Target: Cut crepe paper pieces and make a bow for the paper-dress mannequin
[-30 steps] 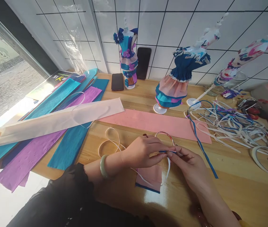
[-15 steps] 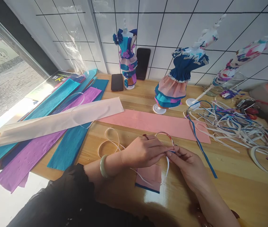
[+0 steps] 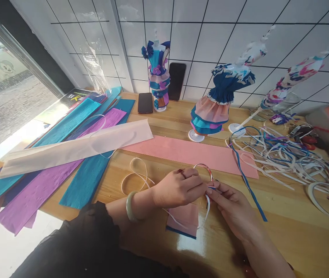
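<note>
Currently both hands pinched nearly closed, fingertips meeting: left hand (image 3: 181, 188) and right hand (image 3: 230, 197) grip a small blue-edged piece (image 3: 211, 188) with white cord (image 3: 207, 206), above pink squares (image 3: 184, 220).

I see a glossy, smooth wood tabletop (image 3: 219, 247), shiny clear plastic packaging (image 3: 94, 71), a matt pink paper-like strip (image 3: 193, 150) and, on my left, a finely wrinkled purple strip (image 3: 48, 181).
</note>
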Demonstrator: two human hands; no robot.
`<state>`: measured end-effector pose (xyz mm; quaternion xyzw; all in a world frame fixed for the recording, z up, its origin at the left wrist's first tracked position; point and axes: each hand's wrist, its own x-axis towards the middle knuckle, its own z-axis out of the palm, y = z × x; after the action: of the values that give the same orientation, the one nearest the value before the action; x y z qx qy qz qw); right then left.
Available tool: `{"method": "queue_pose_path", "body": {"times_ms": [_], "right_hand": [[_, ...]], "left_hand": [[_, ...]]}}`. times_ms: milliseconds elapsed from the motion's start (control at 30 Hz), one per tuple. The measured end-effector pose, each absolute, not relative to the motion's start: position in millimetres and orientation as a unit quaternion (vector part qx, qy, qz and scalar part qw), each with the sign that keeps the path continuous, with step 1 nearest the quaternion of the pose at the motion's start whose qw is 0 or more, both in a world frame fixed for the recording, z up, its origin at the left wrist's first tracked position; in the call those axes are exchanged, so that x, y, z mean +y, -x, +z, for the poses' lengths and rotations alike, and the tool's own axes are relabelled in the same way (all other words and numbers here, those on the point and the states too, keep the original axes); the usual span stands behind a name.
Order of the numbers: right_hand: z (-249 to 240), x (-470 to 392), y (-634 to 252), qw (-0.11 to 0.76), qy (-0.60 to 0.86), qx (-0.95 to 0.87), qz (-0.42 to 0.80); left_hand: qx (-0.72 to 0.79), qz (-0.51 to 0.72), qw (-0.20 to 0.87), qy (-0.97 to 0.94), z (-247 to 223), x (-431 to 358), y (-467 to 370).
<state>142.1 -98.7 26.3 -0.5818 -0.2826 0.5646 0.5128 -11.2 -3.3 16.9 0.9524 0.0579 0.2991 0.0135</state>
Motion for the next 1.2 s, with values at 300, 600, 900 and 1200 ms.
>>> {"method": "queue_pose_path", "body": {"times_ms": [300, 600, 900, 1200], "right_hand": [[23.0, -98.4, -143.7, 0.512, 0.572, -0.287, 0.573], [24.1, -98.1, -143.3, 0.508, 0.579, -0.294, 0.566], [27.6, -98.7, -142.3, 0.512, 0.586, -0.303, 0.549], [25.3, -98.1, -142.9, 0.514, 0.592, -0.317, 0.534]], "left_hand": [[0.069, 0.331, 0.033, -0.94, 13.6, -3.2, 10.5], [0.079, 0.32, 0.048, -0.943, 13.2, -2.6, 10.9], [0.086, 0.324, 0.059, -0.94, 12.1, -3.1, 11.4], [0.129, 0.312, 0.115, -0.934, 8.4, -4.7, 10.3]]}}
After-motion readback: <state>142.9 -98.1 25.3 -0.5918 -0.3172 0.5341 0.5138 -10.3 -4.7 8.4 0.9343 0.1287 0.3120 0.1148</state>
